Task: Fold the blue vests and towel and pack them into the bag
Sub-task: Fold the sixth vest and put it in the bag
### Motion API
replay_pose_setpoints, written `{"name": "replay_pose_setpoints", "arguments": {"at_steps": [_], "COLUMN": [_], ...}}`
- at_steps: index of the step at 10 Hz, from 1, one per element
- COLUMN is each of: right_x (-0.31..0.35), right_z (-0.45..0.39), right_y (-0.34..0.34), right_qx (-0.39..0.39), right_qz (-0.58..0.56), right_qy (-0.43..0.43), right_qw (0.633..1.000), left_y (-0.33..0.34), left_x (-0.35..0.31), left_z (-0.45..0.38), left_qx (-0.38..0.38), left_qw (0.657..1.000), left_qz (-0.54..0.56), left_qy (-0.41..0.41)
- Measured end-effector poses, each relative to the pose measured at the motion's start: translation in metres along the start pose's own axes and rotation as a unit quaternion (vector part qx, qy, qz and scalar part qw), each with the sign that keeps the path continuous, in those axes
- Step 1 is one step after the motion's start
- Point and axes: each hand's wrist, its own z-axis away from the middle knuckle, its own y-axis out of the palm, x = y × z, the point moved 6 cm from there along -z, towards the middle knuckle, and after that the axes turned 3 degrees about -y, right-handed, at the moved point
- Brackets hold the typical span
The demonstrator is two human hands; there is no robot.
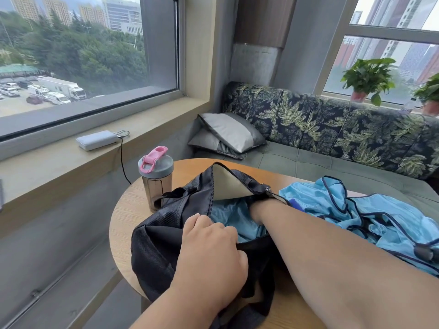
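Note:
A black bag (161, 224) lies unzipped on the round wooden table (126, 214). Light blue fabric (228, 218) shows inside its opening. My left hand (211, 248) grips the near edge of the bag's opening, fingers curled over the rim. My right forearm (320, 248) reaches into the bag; the right hand itself is hidden inside, under the lifted flap. A heap of light blue vests (370, 222) with dark trim lies unfolded on the table to the right of the bag. I cannot tell a towel apart from the vests.
A shaker bottle (155, 176) with a pink and grey lid stands on the table just left of the bag. A white power bank (97, 140) with a cable lies on the window ledge. Behind the table runs a leaf-patterned sofa (332, 129) with grey cushions (230, 134).

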Motion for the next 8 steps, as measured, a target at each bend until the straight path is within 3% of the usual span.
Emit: {"name": "replay_pose_setpoints", "arguments": {"at_steps": [2, 3, 4, 6, 7, 8], "right_x": [0.004, 0.021, 0.030, 0.001, 0.001, -0.001], "right_z": [-0.021, -0.004, -0.001, -0.003, 0.012, 0.010], "right_y": [0.004, -0.016, -0.020, 0.013, 0.006, 0.012], "right_qx": [0.037, -0.055, -0.155, 0.027, 0.039, 0.058], "right_qz": [0.104, 0.141, 0.146, 0.081, 0.081, 0.064], "right_qy": [-0.062, -0.084, -0.162, -0.089, -0.127, -0.109], "right_qw": [0.992, 0.985, 0.964, 0.992, 0.988, 0.990], "left_y": [-0.001, -0.001, -0.003, -0.005, -0.005, -0.004], "left_x": [0.004, 0.003, 0.002, 0.002, 0.001, 0.003], "left_z": [-0.002, -0.002, -0.001, 0.001, 0.001, -0.001], "left_qx": [-0.018, -0.020, -0.026, -0.023, -0.021, -0.012], "left_qw": [1.000, 1.000, 1.000, 1.000, 1.000, 1.000], "left_qz": [-0.011, -0.013, -0.011, -0.010, -0.010, -0.018], "left_qy": [-0.007, -0.004, 0.000, 0.000, 0.002, -0.003]}}
